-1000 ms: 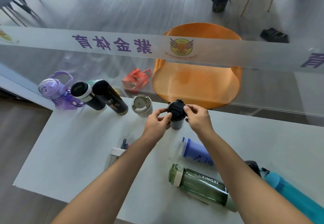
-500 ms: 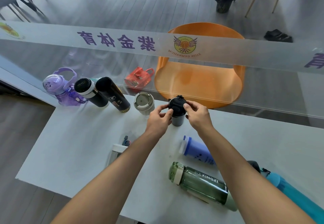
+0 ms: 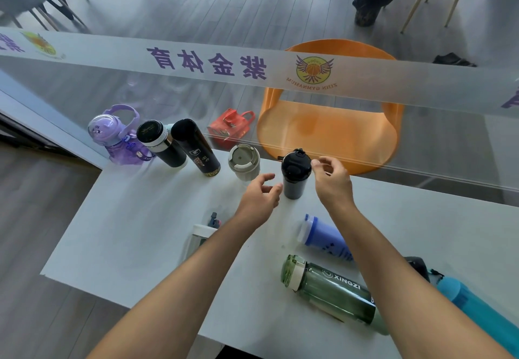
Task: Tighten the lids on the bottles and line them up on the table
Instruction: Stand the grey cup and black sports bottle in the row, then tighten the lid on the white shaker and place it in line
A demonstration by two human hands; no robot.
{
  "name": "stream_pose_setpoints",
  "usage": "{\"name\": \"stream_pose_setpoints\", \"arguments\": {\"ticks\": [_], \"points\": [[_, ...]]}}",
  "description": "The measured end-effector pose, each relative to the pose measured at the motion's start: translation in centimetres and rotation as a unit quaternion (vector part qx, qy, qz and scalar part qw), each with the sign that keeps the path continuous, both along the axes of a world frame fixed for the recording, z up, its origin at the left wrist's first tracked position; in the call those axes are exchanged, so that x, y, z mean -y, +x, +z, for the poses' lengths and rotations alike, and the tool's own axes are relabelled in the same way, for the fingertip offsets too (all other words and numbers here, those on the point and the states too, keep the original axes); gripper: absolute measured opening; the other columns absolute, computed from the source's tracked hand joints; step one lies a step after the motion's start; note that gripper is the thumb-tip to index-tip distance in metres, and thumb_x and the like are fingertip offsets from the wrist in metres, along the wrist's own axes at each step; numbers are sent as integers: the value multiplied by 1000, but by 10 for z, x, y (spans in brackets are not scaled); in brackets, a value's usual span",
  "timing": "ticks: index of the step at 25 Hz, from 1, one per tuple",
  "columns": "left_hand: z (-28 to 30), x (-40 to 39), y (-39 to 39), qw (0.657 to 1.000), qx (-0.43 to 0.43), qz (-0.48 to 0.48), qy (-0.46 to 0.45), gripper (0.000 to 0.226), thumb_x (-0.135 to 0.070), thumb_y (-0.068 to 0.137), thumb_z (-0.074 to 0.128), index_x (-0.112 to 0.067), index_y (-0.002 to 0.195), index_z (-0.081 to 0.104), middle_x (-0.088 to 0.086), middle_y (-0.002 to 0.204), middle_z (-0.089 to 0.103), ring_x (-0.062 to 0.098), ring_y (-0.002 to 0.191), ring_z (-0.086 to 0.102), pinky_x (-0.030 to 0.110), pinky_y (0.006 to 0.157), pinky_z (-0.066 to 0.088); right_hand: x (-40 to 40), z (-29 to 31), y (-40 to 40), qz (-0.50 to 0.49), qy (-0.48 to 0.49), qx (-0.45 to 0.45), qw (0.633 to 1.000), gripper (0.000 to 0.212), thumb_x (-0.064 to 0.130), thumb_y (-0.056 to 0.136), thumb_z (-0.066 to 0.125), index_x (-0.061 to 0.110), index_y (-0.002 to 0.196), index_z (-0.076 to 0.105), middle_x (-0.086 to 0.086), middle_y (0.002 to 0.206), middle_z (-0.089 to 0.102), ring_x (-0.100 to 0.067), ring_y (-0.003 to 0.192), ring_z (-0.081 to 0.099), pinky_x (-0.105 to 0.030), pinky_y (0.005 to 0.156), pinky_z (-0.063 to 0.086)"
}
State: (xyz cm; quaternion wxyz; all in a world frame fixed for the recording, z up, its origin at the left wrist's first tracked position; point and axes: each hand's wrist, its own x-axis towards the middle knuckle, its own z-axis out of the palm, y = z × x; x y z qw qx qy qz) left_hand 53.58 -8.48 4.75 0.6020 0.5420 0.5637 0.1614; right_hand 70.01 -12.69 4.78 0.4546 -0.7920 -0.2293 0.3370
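Note:
A dark grey bottle with a black lid [image 3: 295, 174] stands upright at the table's far edge. My left hand [image 3: 259, 197] hovers open just left of its base, not touching. My right hand [image 3: 332, 180] is open just right of its lid, fingers apart. To the left stands a row: a cream cup [image 3: 243, 162], a tall black flask [image 3: 196, 148], a black flask with a silver ring [image 3: 161, 143] and a purple bottle [image 3: 118, 139]. Lying on the table are a blue bottle [image 3: 323, 236], a green bottle [image 3: 328, 291], a teal bottle [image 3: 477, 311] and a clear bottle [image 3: 200, 236] partly under my left arm.
The white table [image 3: 134, 226] butts against a glass partition with a frosted lettered band [image 3: 196, 62]. Behind the glass are an orange chair [image 3: 328, 131] and a red bag [image 3: 230, 127]. The table's left and near edges drop to wooden floor.
Both hands have let go of the black-lidded bottle and drawn apart; it now stands on its own at the right end of the row.

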Motion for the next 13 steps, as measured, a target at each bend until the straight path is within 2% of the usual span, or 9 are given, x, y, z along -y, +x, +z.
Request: {"name": "stream_pose_setpoints", "arguments": {"ticks": [2,4,6,8,11,13], "points": [[-4,11,-31,999,-34,-16,28,30,-30,95,59,-20,124,59,0,93,67,21,92,69,44,89,59,17,12,-18,-53,25,27,998,25,36,95,57,17,111,59,-1,107,66,-18,94,61,-31,78,44],[-10,23,-69,994,-81,-13,73,24,-28,95,58,-22,117,64,-1,94,69,15,88,68,38,84,60,33,17,-47,-56,34,30,997,17,32,94,57,18,103,57,-3,100,65,-19,88,60,-31,75,43],[-20,31,-108,983,-129,20,132,23,-22,93,59,-20,116,66,2,99,69,16,91,65,34,84,57,41,8,-84,-5,3,10,1000,12,27,94,59,17,101,58,0,91,65,-19,83,61,-31,71,46],[-31,36,-146,964,-195,47,175,30,-19,91,61,-20,120,64,5,112,64,22,103,59,31,89,48,43,-8,-122,71,-50,-28,996,14,28,94,60,18,104,62,1,91,67,-20,85,63,-32,75,52],[-47,35,-188,954,-282,33,101,51,-31,91,62,-20,139,49,11,131,53,32,121,48,39,104,38,35,-46,-169,170,-161,-69,970,27,36,94,58,19,113,65,-1,102,68,-22,97,65,-33,84,51],[-62,31,-204,958,-285,2,33,64,-39,91,60,-18,148,38,11,138,48,34,128,45,45,109,37,27,-66,-192,184,-204,-108,956,38,43,94,55,14,114,67,-5,104,69,-28,103,67,-41,91,54]]}}
